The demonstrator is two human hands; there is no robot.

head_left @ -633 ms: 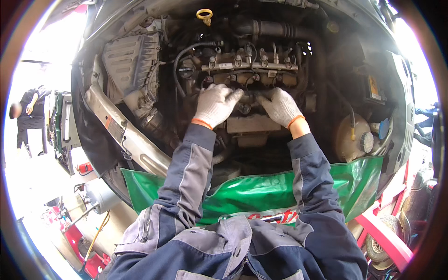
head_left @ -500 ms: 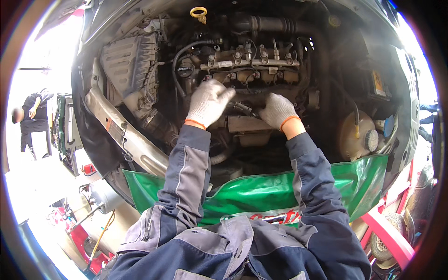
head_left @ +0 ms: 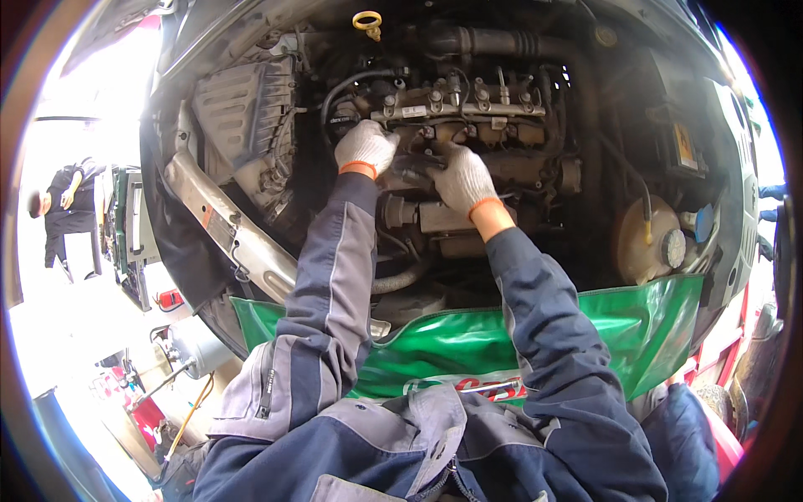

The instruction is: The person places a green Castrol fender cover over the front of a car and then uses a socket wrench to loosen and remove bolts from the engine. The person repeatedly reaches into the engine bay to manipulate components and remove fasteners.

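Observation:
My left hand [head_left: 365, 151], in a white knitted glove with an orange cuff, is closed at the engine [head_left: 519, 134], just below the black filler cap [head_left: 341, 120]; what its fingers grip is hidden. To the right and slightly lower, my right hand [head_left: 465, 180], gloved the same way, has curled fingers at a dark cylindrical part [head_left: 416, 174]; I cannot make out what they hold. Above both hands run a metal rail [head_left: 460, 108] with bolts and a row of connectors. The yellow dipstick loop [head_left: 366, 21] stands at the back.
Around the hands are the air box [head_left: 234, 117], a metal crossmember [head_left: 226, 230] and a coolant tank [head_left: 640, 243]. A green cover [head_left: 619, 326] drapes the front edge. Another person [head_left: 71, 201] in dark clothes is at the left. A grey cylinder [head_left: 192, 343] lies lower left.
Both hands have moved up and leftward; the left is now just below the filler cap. The right forearm has swung inward. A dark blue shape has appeared at the lower right.

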